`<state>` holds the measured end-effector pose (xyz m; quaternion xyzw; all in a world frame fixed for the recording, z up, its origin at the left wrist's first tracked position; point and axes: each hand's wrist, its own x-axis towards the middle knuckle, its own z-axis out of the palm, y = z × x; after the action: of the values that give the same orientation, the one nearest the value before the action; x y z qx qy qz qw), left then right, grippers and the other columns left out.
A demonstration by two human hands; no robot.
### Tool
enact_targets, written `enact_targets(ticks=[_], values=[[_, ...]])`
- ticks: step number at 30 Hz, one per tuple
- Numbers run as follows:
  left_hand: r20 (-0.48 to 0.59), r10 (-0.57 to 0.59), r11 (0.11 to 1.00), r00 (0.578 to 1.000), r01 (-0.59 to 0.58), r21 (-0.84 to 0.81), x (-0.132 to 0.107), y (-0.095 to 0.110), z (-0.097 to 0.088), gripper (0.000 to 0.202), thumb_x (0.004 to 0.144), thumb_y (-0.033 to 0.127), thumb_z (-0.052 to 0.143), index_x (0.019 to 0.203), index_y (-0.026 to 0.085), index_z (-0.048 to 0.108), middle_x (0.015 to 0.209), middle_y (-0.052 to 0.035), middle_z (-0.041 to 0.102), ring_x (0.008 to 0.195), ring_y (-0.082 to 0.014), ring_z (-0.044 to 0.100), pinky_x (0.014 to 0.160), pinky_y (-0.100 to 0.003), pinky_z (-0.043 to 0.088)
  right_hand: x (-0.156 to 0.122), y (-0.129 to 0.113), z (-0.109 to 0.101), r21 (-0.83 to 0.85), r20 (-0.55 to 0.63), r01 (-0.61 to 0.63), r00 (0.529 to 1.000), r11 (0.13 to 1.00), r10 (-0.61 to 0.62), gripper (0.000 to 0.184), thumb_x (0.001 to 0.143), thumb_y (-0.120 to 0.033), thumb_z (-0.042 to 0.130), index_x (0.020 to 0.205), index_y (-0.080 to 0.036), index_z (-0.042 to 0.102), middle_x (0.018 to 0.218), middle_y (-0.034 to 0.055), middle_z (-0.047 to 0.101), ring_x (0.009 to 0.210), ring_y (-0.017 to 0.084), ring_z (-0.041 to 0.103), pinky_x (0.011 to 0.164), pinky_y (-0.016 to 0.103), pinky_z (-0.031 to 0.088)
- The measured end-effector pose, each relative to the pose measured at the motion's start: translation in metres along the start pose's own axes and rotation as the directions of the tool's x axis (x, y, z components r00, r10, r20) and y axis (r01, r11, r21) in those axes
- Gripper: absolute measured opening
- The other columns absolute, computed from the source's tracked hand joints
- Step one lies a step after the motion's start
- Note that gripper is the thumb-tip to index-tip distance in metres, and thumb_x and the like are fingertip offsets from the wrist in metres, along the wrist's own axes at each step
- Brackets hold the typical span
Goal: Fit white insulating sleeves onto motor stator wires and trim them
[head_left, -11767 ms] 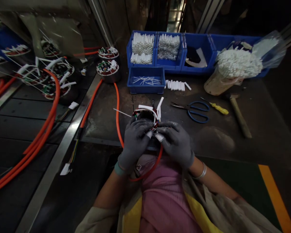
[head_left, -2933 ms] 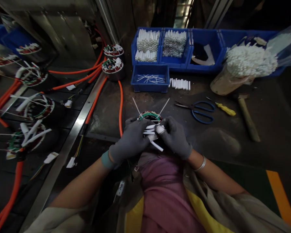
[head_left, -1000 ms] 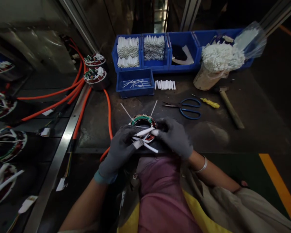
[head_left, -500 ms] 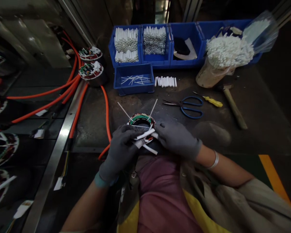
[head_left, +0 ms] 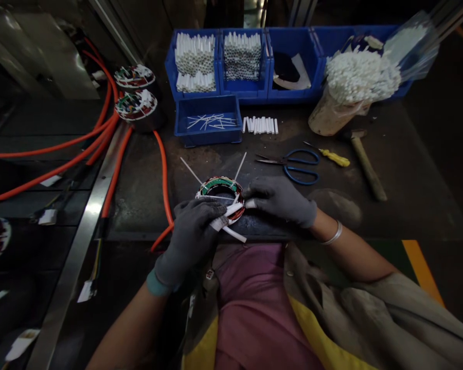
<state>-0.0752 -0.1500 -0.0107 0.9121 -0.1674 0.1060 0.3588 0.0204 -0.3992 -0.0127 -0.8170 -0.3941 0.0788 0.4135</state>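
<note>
A round wound stator (head_left: 216, 186) with green, red and white windings lies at the near edge of the dark bench, two thin white ties sticking up from it. My left hand (head_left: 189, 236), in a grey glove, is closed round several white sleeve tubes (head_left: 231, 210) at the stator's near side. My right hand (head_left: 280, 199), also gloved, pinches the end of one of those tubes beside the stator's right rim. An orange cable (head_left: 162, 174) runs from under my left hand toward the back.
Blue bins (head_left: 247, 92) with white tubes line the back; a small blue tray (head_left: 208, 134) holds thin ties. Loose tubes (head_left: 260, 125), blue scissors (head_left: 295, 165), a yellow screwdriver (head_left: 334, 157), a hammer (head_left: 364, 162) and a tub of white sticks (head_left: 353, 85) lie beyond. Two more stators (head_left: 136, 103) stand at left.
The view has tilted slightly. My right hand has stretched out flatter to the right of the stator, still pinching a tube; my left hand keeps its hold.
</note>
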Motion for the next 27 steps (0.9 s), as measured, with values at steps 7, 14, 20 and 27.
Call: enact_targets(ticks=[7,14,20,27], values=[[0.001,-0.043,0.999,0.999,0.043,0.020,-0.002,-0.004,0.000,0.012,0.097,0.032,0.066,0.100,0.023,0.072,0.102,-0.0049,0.077,0.101,-0.0275,0.069,0.088,-0.044,0.048,0.004,0.003,0.003,-0.063,-0.006,0.075,0.997,0.995,-0.075,0.017,0.097,-0.024,0.070,0.111,-0.025,0.079,0.106,0.0048,0.075,0.096,0.020,0.069,0.084,0.029,0.049],[0.016,-0.086,0.996,0.996,0.086,0.014,-0.001,-0.002,-0.001,0.016,0.099,0.033,0.062,0.104,0.022,0.073,0.104,-0.0053,0.076,0.103,-0.0268,0.069,0.088,-0.043,0.048,0.013,-0.016,-0.007,-0.260,0.154,0.053,0.988,0.964,-0.013,0.018,0.099,-0.021,0.065,0.110,-0.022,0.079,0.103,0.0072,0.073,0.089,0.020,0.065,0.074,0.028,0.042],[-0.077,-0.007,0.988,0.997,0.019,0.153,0.002,0.004,0.006,0.015,0.093,0.037,0.066,0.093,0.022,0.071,0.091,-0.0053,0.076,0.092,-0.0285,0.070,0.094,-0.048,0.048,0.008,-0.031,-0.003,-0.411,0.182,0.099,0.983,0.906,-0.026,0.024,0.099,-0.015,0.056,0.109,-0.019,0.077,0.108,0.0118,0.071,0.092,0.023,0.063,0.073,0.032,0.041],[-0.045,0.045,0.987,0.998,-0.037,0.155,0.005,0.004,0.007,0.011,0.095,0.031,0.063,0.091,0.023,0.069,0.094,-0.0013,0.078,0.094,-0.0238,0.073,0.105,-0.047,0.045,-0.050,-0.035,0.027,-0.183,-0.107,0.033,0.993,0.983,-0.053,0.035,0.098,-0.046,0.066,0.120,-0.018,0.070,0.099,0.0084,0.073,0.086,0.022,0.065,0.074,0.031,0.045]])
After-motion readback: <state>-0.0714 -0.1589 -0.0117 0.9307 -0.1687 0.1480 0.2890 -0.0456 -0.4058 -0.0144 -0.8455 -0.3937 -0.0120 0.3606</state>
